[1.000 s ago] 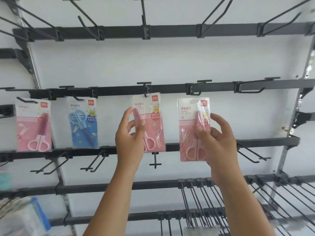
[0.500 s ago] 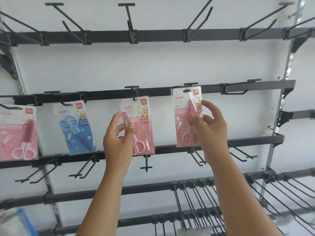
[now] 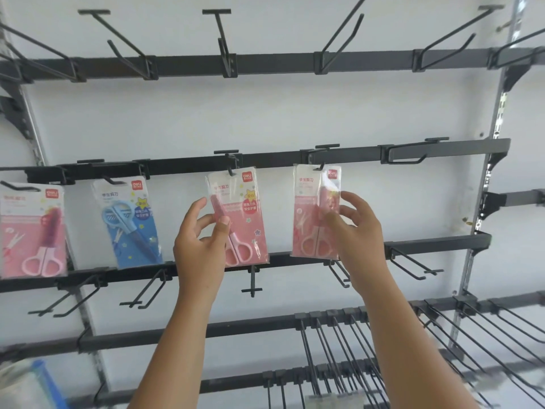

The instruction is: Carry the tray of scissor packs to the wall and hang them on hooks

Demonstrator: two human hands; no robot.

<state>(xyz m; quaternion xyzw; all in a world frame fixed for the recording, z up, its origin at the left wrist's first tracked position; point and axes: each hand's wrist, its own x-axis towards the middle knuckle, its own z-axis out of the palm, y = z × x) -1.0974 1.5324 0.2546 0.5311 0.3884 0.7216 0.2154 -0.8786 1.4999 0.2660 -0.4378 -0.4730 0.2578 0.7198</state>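
Scissor packs: four on hooks along middle rail point(image 3: 265, 160). Right-most pink pack point(image 3: 314, 211) at its hook point(image 3: 320, 166), pinched at right edge by right hand point(image 3: 358, 231). Third pack point(image 3: 239, 216) gripped at left edge by left hand point(image 3: 200, 246). Blue pack point(image 3: 129, 222) and far-left pink pack point(image 3: 31, 231) hanging free.

Single head-worn view, wide-angle, tilted upward at white wall point(image 3: 295, 113) with dark hook rails point(image 3: 413, 149). Close range: raised forearms enter from bottom edge, rails bow toward frame edges. No second view.
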